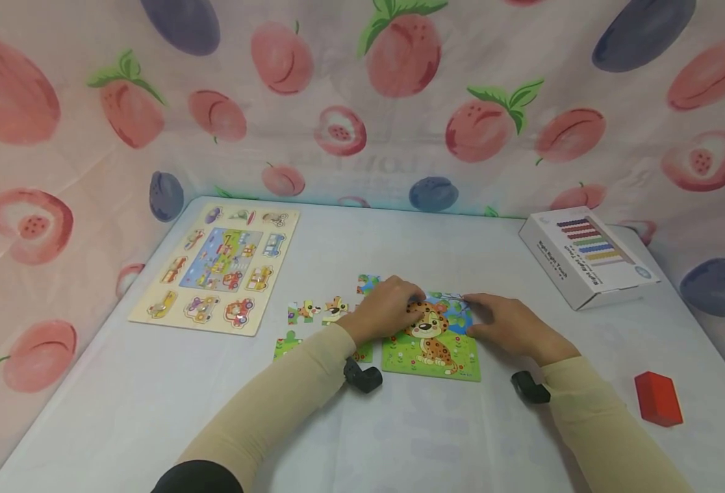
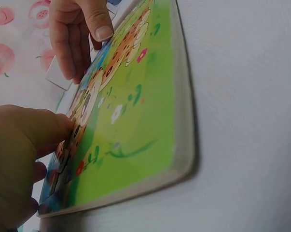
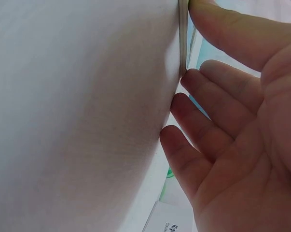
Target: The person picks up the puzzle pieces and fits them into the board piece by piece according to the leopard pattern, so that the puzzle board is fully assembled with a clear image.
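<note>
A leopard jigsaw puzzle (image 1: 433, 349) lies in its flat tray on the white table. My left hand (image 1: 387, 308) is over its upper left part. In the left wrist view, the left thumb and curled fingers pinch a puzzle piece (image 2: 62, 162) whose edge stands slightly proud of the picture. At the puzzle's right edge is my right hand (image 1: 513, 325), its thumb (image 3: 222, 29) against the tray's edge and its relaxed fingertips down by the tabletop. Loose pieces with animal faces (image 1: 335, 309) lie left of the puzzle, some partly covered by the left arm.
A wooden vehicle peg board (image 1: 254, 274) lies at the back left. At the back right stands a white box (image 1: 559, 267) with a picture of coloured rows. A red block (image 1: 658, 398) sits at the right. A fruit-patterned cloth (image 1: 337, 68) hangs behind the table.
</note>
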Available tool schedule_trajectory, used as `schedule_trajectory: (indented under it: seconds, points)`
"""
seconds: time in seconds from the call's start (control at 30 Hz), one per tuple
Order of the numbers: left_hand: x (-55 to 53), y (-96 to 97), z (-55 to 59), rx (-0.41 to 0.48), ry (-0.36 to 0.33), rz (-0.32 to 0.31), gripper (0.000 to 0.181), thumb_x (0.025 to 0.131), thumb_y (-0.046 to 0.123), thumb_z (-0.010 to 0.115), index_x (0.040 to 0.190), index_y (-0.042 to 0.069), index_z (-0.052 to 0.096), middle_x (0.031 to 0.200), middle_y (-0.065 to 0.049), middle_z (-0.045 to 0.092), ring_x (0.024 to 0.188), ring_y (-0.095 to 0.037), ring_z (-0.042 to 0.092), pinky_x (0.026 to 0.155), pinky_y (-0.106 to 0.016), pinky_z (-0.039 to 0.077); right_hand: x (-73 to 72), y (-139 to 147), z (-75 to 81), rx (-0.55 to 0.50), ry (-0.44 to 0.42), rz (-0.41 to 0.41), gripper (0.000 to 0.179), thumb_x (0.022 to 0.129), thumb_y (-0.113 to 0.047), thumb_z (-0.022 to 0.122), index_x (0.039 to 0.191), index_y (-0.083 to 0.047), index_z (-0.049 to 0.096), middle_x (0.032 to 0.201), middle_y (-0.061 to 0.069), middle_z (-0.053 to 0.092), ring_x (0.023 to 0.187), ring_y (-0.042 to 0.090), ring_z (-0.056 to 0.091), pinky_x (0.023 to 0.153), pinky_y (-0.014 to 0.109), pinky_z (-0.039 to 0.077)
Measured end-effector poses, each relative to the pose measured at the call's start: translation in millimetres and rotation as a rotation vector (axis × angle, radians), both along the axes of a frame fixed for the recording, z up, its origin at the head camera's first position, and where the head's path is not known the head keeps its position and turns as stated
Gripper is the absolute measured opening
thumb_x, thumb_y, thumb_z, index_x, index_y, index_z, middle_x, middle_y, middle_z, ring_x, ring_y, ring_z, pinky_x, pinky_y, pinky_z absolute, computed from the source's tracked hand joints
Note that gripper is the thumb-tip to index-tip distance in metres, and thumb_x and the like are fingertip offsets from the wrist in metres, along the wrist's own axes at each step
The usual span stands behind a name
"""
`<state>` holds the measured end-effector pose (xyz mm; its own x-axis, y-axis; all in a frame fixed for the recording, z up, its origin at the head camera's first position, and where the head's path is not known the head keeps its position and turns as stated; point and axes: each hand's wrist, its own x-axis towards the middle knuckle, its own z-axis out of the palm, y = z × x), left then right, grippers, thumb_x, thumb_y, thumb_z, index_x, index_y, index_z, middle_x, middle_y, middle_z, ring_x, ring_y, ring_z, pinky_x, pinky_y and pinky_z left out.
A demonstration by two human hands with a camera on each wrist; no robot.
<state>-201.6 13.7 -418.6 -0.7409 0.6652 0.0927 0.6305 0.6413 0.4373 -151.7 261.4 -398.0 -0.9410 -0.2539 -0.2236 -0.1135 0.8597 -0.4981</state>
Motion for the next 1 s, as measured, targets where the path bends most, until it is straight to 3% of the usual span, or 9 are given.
schedule_trajectory:
  seconds: [0.27, 0.57, 1.0]
  points:
    - [-0.3, -3.2, 1.4, -0.047, 0.019, 0.025, 0.041, 0.095, 0.032, 0.068, 0.13, 0.009, 0.065, 0.127, -0.003, 0.066, 0.121, -0.022, 0.054, 0.104, -0.036, 0.041, 0.4, -0.7, 0.2, 0.0, 0.001, 0.001, 0.064, 0.09, -0.022, 0.074, 0.146, -0.004, 0.049, 0.148, 0.023, 0.046, 0.138, 0.047, 0.035, 0.11, 0.063, 0.027]
    - [-7.4, -21.8, 11.4, -0.021, -0.079, 0.11, 0.053, 0.092, 0.035, 0.073, 0.137, 0.011, 0.061, 0.135, -0.003, 0.061, 0.129, -0.024, 0.049, 0.108, -0.041, 0.039, 1.2, -1.4, 0.5, -0.002, -0.002, -0.006, 0.064, 0.09, -0.022, 0.074, 0.146, -0.004, 0.049, 0.149, 0.023, 0.045, 0.139, 0.047, 0.034, 0.11, 0.063, 0.027]
    - [-19.0, -55.4, 15.4, -0.023, -0.123, 0.193, 0.054, 0.092, 0.033, 0.074, 0.138, 0.01, 0.059, 0.137, -0.008, 0.058, 0.13, -0.026, 0.048, 0.108, -0.041, 0.039, 1.6, -2.4, 2.8, -0.008, -0.021, -0.001, 0.064, 0.091, -0.021, 0.073, 0.147, -0.003, 0.047, 0.15, 0.023, 0.043, 0.14, 0.048, 0.031, 0.11, 0.063, 0.026]
